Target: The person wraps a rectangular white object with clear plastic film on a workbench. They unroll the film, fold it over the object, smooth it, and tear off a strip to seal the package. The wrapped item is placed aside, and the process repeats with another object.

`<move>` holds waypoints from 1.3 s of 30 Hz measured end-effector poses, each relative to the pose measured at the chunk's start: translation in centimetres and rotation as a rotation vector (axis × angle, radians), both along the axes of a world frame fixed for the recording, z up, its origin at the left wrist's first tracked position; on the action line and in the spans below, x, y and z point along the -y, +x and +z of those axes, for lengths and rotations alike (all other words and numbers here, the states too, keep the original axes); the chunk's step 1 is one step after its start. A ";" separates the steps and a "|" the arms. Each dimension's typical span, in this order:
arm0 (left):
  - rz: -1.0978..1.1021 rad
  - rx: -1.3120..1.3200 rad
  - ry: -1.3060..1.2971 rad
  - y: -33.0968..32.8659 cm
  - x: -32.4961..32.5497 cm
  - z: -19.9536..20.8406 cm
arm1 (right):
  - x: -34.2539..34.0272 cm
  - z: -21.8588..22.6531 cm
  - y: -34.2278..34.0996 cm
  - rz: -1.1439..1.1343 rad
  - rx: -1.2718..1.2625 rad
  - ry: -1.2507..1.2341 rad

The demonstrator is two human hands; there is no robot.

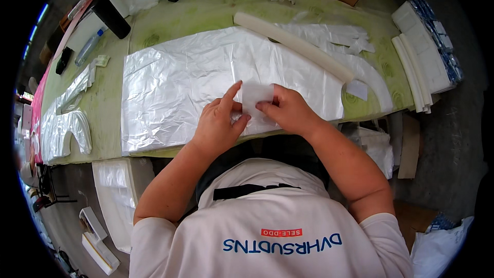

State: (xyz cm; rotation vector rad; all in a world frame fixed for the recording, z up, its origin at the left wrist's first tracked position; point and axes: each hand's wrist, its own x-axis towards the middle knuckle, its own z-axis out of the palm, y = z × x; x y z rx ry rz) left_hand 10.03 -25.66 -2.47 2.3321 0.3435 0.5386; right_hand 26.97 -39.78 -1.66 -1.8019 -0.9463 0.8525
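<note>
A small white, slightly see-through rectangular sheet (256, 95) is upright between my hands, above a long flat sheet of shiny clear plastic film (175, 80). My right hand (290, 108) pinches its right side, thumb on the near face and the other fingers behind. At its left edge is my left hand (218, 121), fingers apart: the index points up at the top corner and the thumb lies by the lower corner. Whether the sheet is one layer or folded, I cannot tell. Across the film's far right part lies a long cream tube (296, 46).
A green patterned cloth (200, 7) covers the table. On the left are cut film pieces (77, 123), a clear bottle (89, 48) and a black cylinder (110, 16). A white paper piece (357, 90) and stacked packs (422, 46) lie right. A white foam box (110, 185) stands below the table edge.
</note>
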 end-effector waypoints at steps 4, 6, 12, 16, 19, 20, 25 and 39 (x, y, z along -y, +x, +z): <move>0.082 -0.114 -0.228 0.5 -0.3 0.6 | -2.3 1.1 0.5 -0.107 0.078 -0.161; 0.095 -0.218 -0.301 0.7 -0.5 1.7 | -2.9 1.3 0.8 -0.080 0.122 -0.227; -0.084 -0.059 0.352 1.9 -0.6 0.2 | -4.4 0.7 1.5 -0.020 0.240 -0.341; -0.130 -0.248 0.414 3.5 -0.9 -0.9 | -4.3 1.2 1.5 -0.012 0.275 -0.372; -0.103 -0.285 0.442 3.8 -0.9 -1.1 | -3.6 0.1 1.0 -0.136 0.289 -0.239; -0.097 -0.291 0.446 3.7 -0.8 -1.1 | -3.3 0.1 0.8 -0.137 0.265 -0.234; -0.053 -0.362 0.460 2.3 0.2 -0.5 | -1.2 0.9 -0.2 -0.059 0.085 -0.218; -0.267 -0.317 0.490 -1.5 2.1 -0.3 | 5.7 1.4 -5.2 0.046 -0.003 -0.070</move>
